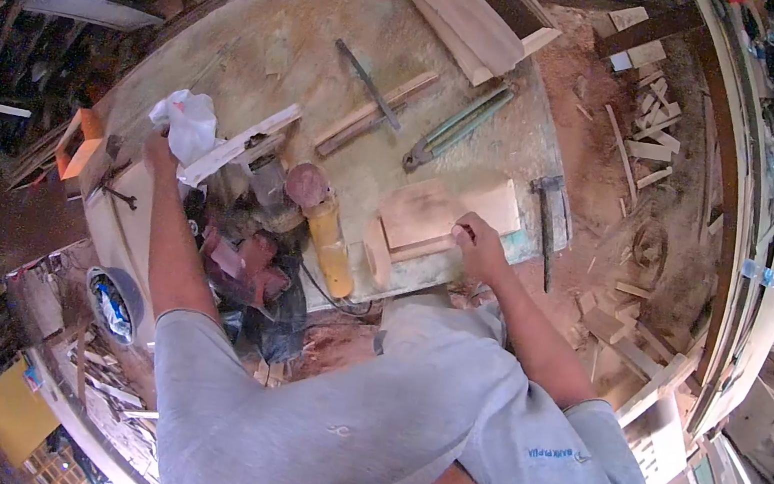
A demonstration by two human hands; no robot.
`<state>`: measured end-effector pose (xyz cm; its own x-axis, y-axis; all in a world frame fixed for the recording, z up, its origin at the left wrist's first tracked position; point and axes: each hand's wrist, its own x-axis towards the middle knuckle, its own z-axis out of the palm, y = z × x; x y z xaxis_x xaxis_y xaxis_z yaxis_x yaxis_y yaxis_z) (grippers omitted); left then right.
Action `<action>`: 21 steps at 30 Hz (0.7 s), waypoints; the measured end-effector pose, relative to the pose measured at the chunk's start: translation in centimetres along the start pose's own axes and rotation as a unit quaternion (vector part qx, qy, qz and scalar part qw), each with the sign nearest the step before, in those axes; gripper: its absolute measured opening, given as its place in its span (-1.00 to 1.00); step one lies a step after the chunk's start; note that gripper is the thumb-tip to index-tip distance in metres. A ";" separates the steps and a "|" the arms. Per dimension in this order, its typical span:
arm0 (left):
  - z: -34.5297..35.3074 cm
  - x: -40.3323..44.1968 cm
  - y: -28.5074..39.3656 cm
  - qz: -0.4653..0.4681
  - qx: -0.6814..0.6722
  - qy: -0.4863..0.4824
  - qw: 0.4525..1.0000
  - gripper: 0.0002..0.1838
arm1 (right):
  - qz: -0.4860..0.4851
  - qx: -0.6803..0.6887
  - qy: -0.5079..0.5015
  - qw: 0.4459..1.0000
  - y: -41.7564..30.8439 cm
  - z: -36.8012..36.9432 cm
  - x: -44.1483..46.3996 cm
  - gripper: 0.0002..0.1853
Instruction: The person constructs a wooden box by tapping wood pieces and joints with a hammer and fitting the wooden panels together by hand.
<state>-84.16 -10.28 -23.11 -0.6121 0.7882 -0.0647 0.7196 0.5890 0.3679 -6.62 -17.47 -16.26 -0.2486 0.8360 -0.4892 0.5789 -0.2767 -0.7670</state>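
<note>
At the table's left edge, my left hand is closed against a crumpled white plastic bag; its fingertips are mostly hidden. My right hand is curled, fingers pinched together, over the near edge of a flat wooden board. What those fingers hold is too small to make out. Under the board's right side lies a paler board, with a small curved wooden piece at the left. A yellow power tool with a round reddish disc rests between my hands.
Pincers with green handles, a wooden stick crossed by a dark metal bar, and a hammer lie on the worktable. A wooden trough-like piece is at the back. Offcuts litter the floor to the right.
</note>
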 end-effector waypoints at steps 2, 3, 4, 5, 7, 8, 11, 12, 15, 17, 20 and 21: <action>-0.8 -1.0 1.2 -0.022 -0.074 0.038 0.996 -0.53 | -0.007 -0.001 0.005 1.000 0.8 -0.6 -0.3 -0.78; -2.3 -2.0 3.6 -0.032 -0.085 0.057 0.994 -0.56 | -0.010 -0.009 0.010 1.000 1.5 -1.1 -0.4 -0.78; -4.0 -2.7 5.7 -0.039 -0.098 0.075 0.992 -0.59 | -0.013 -0.017 0.016 1.000 1.9 -1.7 -0.6 -0.78; -5.6 -3.3 6.9 -0.068 -0.224 0.071 0.970 -0.64 | -0.019 -0.020 0.020 0.999 1.9 -2.4 -0.9 -0.78; -8.9 -4.7 9.6 -0.118 -0.461 0.052 0.878 -0.72 | -0.029 -0.026 0.030 0.999 1.7 -4.1 -1.8 -0.77; -10.2 -6.5 12.1 -0.102 -0.454 0.033 0.885 -0.74 | -0.022 -0.025 0.035 0.999 1.8 -4.5 -2.1 -0.77; -11.2 -16.9 25.2 -0.031 -0.394 -0.064 0.917 -0.77 | 0.001 -0.026 0.050 0.998 2.4 -5.1 -2.6 -0.76; -10.8 -20.1 29.1 0.007 -0.345 -0.125 0.930 -0.77 | 0.012 -0.026 0.054 0.998 2.6 -5.3 -2.7 -0.76; -4.3 -26.8 39.4 0.040 -0.315 -0.316 0.894 -0.71 | 0.000 -0.034 0.068 0.997 4.1 -5.1 -2.8 -0.75; 3.5 -28.7 42.3 0.112 -0.340 -0.369 0.858 -0.66 | -0.008 -0.036 0.073 0.997 4.5 -5.4 -2.8 -0.74; 10.5 -30.5 47.1 0.159 -0.210 -0.326 0.908 -0.69 | -0.005 -0.032 0.071 0.997 4.2 -5.5 -3.0 -0.74; 12.4 -31.0 47.9 0.196 -0.165 -0.273 0.927 -0.69 | -0.010 -0.031 0.074 0.997 4.1 -5.5 -3.1 -0.74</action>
<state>-26.62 -4.30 -14.96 -0.0027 0.9564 -0.2921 0.6569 0.2219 0.7206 0.77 -18.59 -15.57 -0.1460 0.9033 -0.4033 0.6232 -0.2326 -0.7466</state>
